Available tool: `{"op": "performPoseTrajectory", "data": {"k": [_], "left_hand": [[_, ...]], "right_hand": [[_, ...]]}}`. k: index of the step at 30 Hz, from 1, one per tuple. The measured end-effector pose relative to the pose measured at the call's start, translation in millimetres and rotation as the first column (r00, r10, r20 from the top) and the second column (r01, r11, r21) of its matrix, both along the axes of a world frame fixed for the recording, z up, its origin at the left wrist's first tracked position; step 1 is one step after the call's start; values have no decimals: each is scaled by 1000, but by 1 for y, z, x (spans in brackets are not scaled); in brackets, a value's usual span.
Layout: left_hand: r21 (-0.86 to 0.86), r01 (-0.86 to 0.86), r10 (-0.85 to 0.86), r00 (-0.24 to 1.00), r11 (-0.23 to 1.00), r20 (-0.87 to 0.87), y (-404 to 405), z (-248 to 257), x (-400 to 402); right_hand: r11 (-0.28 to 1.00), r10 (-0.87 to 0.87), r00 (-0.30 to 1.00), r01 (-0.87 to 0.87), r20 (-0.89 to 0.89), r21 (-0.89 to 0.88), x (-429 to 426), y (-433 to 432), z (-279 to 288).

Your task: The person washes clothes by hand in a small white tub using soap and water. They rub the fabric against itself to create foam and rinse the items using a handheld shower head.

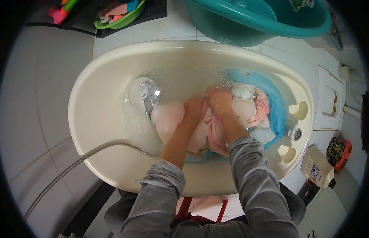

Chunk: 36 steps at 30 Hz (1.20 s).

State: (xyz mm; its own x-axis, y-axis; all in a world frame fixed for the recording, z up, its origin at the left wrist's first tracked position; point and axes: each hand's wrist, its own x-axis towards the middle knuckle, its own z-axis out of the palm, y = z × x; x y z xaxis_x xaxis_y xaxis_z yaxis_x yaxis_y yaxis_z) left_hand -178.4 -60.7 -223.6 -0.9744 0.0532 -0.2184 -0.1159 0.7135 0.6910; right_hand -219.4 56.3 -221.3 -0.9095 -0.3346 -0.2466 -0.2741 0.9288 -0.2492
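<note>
A cream plastic bathtub [101,71] holds cloudy water and a heap of wet fabric. My left hand [197,107] and my right hand [220,99] are close together over the middle of the heap, each closed on the pale pink cloth [217,134]. Part of this cloth bulges up to the left, and folds run down between my forearms. Some fingertips are hidden in the fabric and water. To the right lies more pink and white cloth [261,104], edged by blue material [276,104] along the tub's end.
A chrome-faced shower head [150,93] lies in the water on the left; its metal hose [83,162] crosses the rim. Beyond the tub stand a teal basin [232,26] and a green bowl [125,22] of items. A plastic jug [316,169] stands at right.
</note>
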Motion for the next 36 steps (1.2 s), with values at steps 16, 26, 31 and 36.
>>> {"op": "performPoseTrajectory", "data": {"k": [16, 26, 31, 36], "left_hand": [[-491, 154, -294, 930, 858, -222, -9, 22, -46], [-276, -91, 174, 940, 957, 292, -50, 60, 35], [-214, 124, -109, 991, 969, 80, -49, 83, 105], [-258, 305, -334, 939, 917, -77, -18, 97, 133]], "right_hand": [[977, -162, 986, 154, -37, -149, -37, 8, 1], [922, 197, 908, -300, -371, -243, 35, -16, 48], [894, 249, 936, -320, -248, -312, 95, -13, 65], [831, 378, 878, -461, -293, -311, 125, 21, 67]]}}
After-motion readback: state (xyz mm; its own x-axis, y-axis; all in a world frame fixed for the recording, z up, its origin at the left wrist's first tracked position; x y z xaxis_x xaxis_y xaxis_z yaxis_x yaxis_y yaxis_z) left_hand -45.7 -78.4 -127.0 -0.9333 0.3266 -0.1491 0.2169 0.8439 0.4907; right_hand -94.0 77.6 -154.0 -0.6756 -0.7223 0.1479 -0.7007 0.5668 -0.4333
